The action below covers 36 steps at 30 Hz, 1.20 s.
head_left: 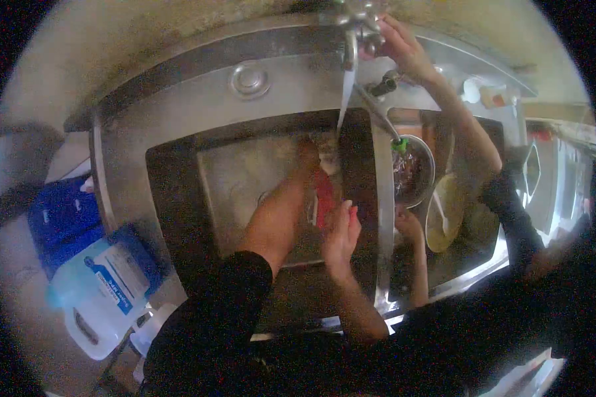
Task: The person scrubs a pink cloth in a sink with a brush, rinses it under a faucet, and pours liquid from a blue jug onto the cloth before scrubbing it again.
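My left hand (306,160) is down in the left sink basin (235,172), blurred and in shadow. It closes around the upper end of a long red object (324,198) with a pale edge; what this object is stays unclear. Just to the right, my right hand (341,235) is raised with its fingers stretched out beside the red object, a small reddish patch showing at the fingertips. Water (346,96) runs from the faucet (351,49) into the basin, behind my hands.
At right, a co-worker has one hand (400,49) at the faucet knobs and another hand (409,225) by a metal bowl (414,172) in the right basin. A yellowish dish (444,225) lies there. Left of the sink stand a detergent jug (106,291) and a blue container (63,212).
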### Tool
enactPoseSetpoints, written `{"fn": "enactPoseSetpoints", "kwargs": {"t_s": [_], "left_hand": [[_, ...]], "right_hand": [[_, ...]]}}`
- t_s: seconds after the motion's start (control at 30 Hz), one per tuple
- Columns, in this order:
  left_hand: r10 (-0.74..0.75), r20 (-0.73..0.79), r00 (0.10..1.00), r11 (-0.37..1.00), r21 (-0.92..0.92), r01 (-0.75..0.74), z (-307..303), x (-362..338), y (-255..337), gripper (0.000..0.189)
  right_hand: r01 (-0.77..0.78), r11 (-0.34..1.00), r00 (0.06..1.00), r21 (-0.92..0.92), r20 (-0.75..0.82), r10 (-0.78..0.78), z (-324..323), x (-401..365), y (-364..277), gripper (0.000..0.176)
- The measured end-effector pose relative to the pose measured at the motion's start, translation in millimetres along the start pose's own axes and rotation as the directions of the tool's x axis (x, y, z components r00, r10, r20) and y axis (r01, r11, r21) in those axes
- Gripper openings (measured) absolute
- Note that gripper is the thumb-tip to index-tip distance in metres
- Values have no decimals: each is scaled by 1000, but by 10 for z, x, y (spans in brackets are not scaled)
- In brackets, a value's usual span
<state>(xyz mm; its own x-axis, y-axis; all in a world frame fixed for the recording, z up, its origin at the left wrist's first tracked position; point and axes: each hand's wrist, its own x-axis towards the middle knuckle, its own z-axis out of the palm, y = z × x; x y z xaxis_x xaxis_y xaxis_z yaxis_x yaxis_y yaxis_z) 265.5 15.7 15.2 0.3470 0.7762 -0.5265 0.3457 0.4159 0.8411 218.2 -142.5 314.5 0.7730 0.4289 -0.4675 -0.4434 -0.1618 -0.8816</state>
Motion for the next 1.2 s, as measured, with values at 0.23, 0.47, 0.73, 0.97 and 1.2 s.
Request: {"fn": "enactPoseSetpoints", "kwargs": {"t_s": [0.23,0.47,0.73,0.97,1.2], "left_hand": [[-160,606,779,451,-658,604,-736,-1079,828,55],[15,549,836,552,-701,451,-571,-1613,1151,45],[-51,508,860,830,-457,319,111,-262,898,39],[-94,510,855,816,-453,360,27,-355,918,37],[-89,446,891,800,-501,331,26,117,344,33]], "right_hand": [[-77,933,997,353,13,78,101,592,-32,29],[-172,790,976,589,-5,216,115,633,102,30],[-85,887,984,454,-104,148,234,446,332,31],[-151,979,987,135,-31,156,-174,475,583,39],[-160,983,986,91,-39,164,-40,447,533,40]]}}
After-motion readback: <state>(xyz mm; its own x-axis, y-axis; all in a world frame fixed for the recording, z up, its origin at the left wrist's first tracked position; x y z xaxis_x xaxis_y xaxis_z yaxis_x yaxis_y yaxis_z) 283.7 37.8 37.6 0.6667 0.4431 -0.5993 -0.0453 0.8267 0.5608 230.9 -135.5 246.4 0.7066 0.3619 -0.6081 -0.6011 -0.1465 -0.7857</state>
